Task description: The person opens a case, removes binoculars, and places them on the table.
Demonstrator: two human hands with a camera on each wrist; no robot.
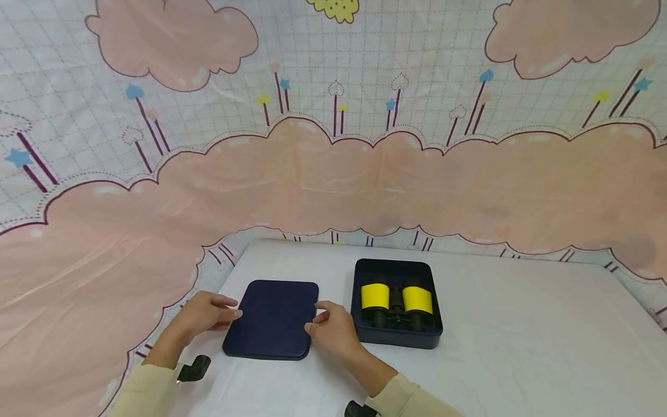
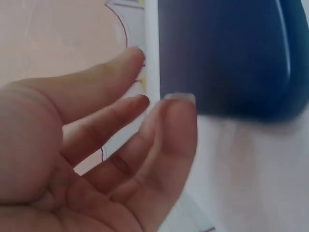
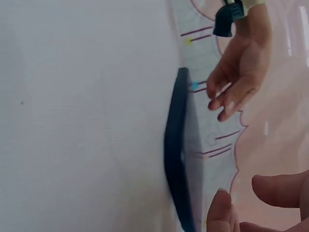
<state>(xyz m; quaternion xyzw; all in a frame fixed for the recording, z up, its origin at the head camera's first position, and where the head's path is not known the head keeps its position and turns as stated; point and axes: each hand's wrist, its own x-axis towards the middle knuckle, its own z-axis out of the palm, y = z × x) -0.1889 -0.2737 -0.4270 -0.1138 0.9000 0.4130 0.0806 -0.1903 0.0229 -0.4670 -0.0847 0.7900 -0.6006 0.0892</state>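
A dark navy box lid [image 1: 272, 319] with rounded corners lies flat on the white table, between my two hands. At its left edge is my left hand [image 1: 204, 313]; in the left wrist view its fingers [image 2: 174, 130] are spread apart with nothing between them, beside the lid [image 2: 222, 53]. My right hand [image 1: 333, 330] is at the lid's right edge. The right wrist view shows its thumb and fingers parted near the lid's side [image 3: 176, 140], gripping nothing. To the right stands the matching box [image 1: 396, 339], holding black binoculars [image 1: 418, 300] with yellow barrels.
White cloth covers the table [image 1: 521, 347], which stretches far to the right of the box. Behind it hangs a patterned curtain [image 1: 365, 185] with pink clouds. A small black device [image 1: 194, 368] is worn at my left wrist, another [image 1: 359, 409] at my right.
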